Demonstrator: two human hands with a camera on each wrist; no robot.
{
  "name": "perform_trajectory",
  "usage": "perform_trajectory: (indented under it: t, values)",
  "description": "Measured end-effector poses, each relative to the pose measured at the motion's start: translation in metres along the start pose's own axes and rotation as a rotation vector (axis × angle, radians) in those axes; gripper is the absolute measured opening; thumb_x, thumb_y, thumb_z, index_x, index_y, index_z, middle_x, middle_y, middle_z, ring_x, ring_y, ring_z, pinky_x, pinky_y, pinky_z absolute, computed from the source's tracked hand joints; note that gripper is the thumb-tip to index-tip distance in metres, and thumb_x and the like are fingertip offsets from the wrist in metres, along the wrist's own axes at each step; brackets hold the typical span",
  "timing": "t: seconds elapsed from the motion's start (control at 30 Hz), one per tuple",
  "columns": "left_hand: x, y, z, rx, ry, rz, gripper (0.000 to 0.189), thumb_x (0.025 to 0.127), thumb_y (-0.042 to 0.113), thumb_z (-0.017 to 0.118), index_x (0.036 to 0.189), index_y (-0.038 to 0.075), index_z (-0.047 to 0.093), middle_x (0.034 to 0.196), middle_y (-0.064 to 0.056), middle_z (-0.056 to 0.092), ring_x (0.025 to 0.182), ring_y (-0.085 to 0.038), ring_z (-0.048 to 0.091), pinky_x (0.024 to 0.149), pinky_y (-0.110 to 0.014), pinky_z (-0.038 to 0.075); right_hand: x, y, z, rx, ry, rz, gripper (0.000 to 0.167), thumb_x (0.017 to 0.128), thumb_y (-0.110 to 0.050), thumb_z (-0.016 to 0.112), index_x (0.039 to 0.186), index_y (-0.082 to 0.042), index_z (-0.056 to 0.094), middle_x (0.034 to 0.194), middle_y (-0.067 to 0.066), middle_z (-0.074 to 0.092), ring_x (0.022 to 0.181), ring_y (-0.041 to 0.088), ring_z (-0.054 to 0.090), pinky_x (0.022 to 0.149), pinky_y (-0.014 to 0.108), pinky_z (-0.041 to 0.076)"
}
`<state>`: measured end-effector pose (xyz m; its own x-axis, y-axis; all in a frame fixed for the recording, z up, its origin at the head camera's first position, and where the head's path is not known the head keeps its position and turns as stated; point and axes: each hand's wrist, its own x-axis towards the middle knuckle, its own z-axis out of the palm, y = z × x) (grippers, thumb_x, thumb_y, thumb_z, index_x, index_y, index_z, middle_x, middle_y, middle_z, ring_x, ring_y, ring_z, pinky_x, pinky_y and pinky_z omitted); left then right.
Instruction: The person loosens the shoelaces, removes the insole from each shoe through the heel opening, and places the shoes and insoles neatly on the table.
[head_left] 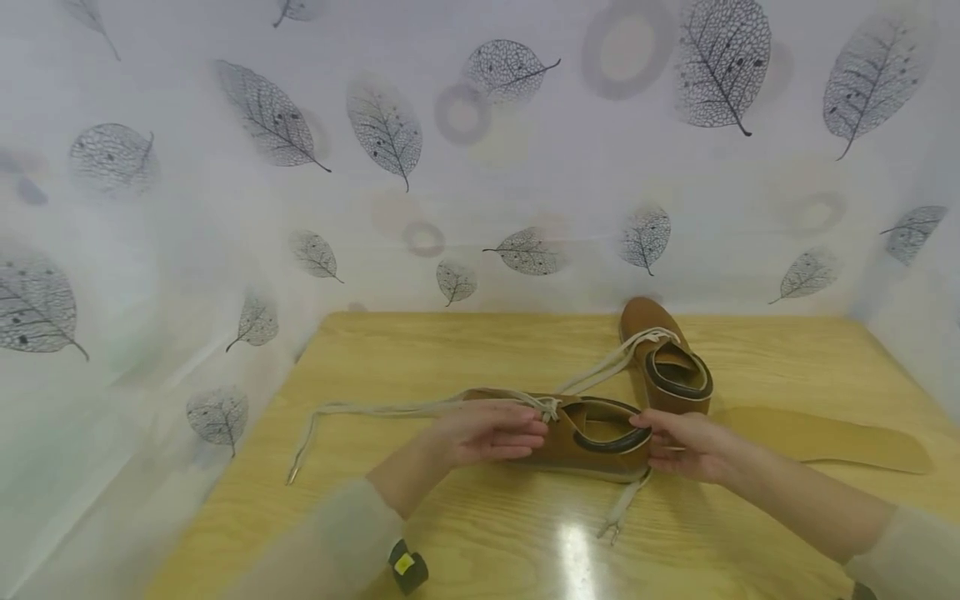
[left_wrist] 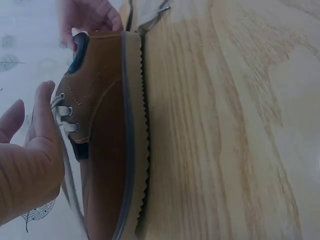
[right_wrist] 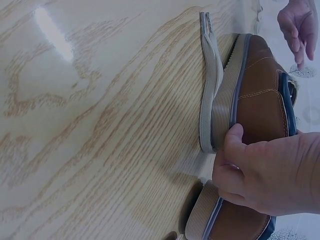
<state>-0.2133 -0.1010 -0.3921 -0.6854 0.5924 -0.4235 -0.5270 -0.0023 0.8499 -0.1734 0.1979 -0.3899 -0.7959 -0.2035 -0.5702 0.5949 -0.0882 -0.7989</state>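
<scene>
A brown lace-up shoe (head_left: 570,458) with a dark padded collar lies sole down on the wooden table, toe to the left. At its heel, my right hand (head_left: 686,442) grips the back edge, with a digit on the collar and others behind the heel. My left hand (head_left: 491,429) hovers by the lace eyelets, fingers extended; the left wrist view shows it holding nothing. Pale laces (head_left: 375,408) trail left from the eyelets, and a lace end (right_wrist: 211,75) lies beside the sole. Behind the heel stands a second brown shoe (head_left: 647,318), toe pointing away.
A tan insole (head_left: 847,437) lies flat on the table (head_left: 420,350) to the right, partly behind my right forearm. Leaf-patterned white sheeting (head_left: 420,217) rises behind the table and along its sides. A small black item (head_left: 407,568) with a yellow mark is at my left sleeve.
</scene>
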Motion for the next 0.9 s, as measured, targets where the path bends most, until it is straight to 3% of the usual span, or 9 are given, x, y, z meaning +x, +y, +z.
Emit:
perform_trajectory:
  t: [0.13,0.33,0.4,0.53,0.7,0.9]
  values:
    - [0.008,-0.007,0.007,-0.034,0.066,0.017,0.03,0.094,0.008,0.055,0.122,-0.005,0.055,0.109,-0.016,0.068,0.091,-0.018,0.068,0.09,-0.035,0.052,0.0,0.0,-0.001,-0.008,-0.015,-0.006,0.021,0.092,-0.016,0.057,0.078,-0.015,0.073,0.081,-0.001,0.047,0.08,0.013,0.048,0.078,0.029,0.052]
    - [0.013,-0.015,0.024,-0.225,0.209,0.052,0.02,0.092,0.003,0.057,0.11,-0.002,0.062,0.086,-0.006,0.071,0.081,-0.013,0.068,0.09,-0.034,0.052,0.001,0.0,-0.001,-0.019,-0.006,-0.006,0.017,0.09,-0.016,0.059,0.078,-0.015,0.071,0.082,0.0,0.047,0.081,0.014,0.049,0.077,0.029,0.051]
    - [0.013,-0.016,0.029,-0.246,0.25,0.051,0.019,0.091,0.002,0.058,0.109,-0.003,0.062,0.084,-0.006,0.071,0.079,-0.013,0.068,0.088,-0.033,0.053,0.001,0.0,-0.001,-0.022,-0.002,-0.005,0.016,0.09,-0.016,0.06,0.078,-0.015,0.07,0.081,0.0,0.048,0.08,0.014,0.049,0.077,0.029,0.051]
    - [0.014,-0.017,0.036,-0.16,0.314,0.056,0.022,0.089,0.003,0.062,0.109,-0.005,0.063,0.086,-0.008,0.071,0.077,-0.013,0.069,0.081,-0.03,0.056,0.002,0.0,0.0,-0.011,-0.003,-0.003,0.016,0.09,-0.016,0.06,0.078,-0.016,0.071,0.08,-0.001,0.046,0.078,0.013,0.047,0.076,0.028,0.051]
    - [0.019,-0.017,0.042,0.002,0.386,0.128,0.02,0.086,0.006,0.067,0.102,-0.006,0.067,0.084,-0.01,0.072,0.07,-0.011,0.068,0.072,-0.028,0.058,0.003,0.001,-0.002,-0.021,0.001,-0.005,0.018,0.091,-0.017,0.059,0.079,-0.016,0.072,0.091,0.003,0.044,0.086,0.016,0.047,0.078,0.029,0.051]
    - [0.022,-0.019,0.045,0.073,0.416,0.19,0.019,0.087,0.006,0.066,0.1,-0.007,0.067,0.081,-0.008,0.071,0.066,-0.008,0.066,0.071,-0.027,0.058,0.005,0.002,-0.004,-0.029,-0.004,-0.01,0.02,0.092,-0.018,0.057,0.079,-0.017,0.073,0.094,0.003,0.045,0.092,0.019,0.048,0.08,0.029,0.051]
